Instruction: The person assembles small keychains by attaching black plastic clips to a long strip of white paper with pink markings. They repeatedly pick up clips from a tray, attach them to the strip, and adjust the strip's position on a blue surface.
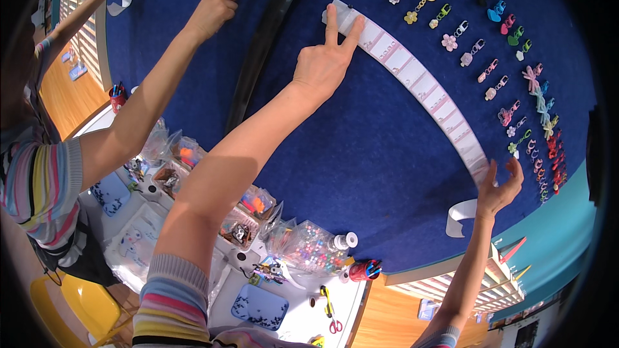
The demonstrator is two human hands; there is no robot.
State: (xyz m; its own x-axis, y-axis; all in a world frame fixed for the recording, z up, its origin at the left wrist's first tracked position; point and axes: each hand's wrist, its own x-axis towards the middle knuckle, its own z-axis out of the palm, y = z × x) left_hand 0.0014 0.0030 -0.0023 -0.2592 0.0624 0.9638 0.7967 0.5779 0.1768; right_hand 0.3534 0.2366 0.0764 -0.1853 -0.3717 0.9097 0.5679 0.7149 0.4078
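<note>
Left hand (322, 67) on paper strip (419, 84), right hand (498, 194) at lower end

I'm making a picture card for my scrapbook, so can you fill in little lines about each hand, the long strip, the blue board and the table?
Left hand: two fingers spread on the strip's upper end
Right hand: at the strip's lower end, fingers partly curled
Strip: pale, with printed pink boxes; a white tail curls past the right hand
Blue board: rows of colourful charms at its right
Table: blue tray, bag of beads
</note>
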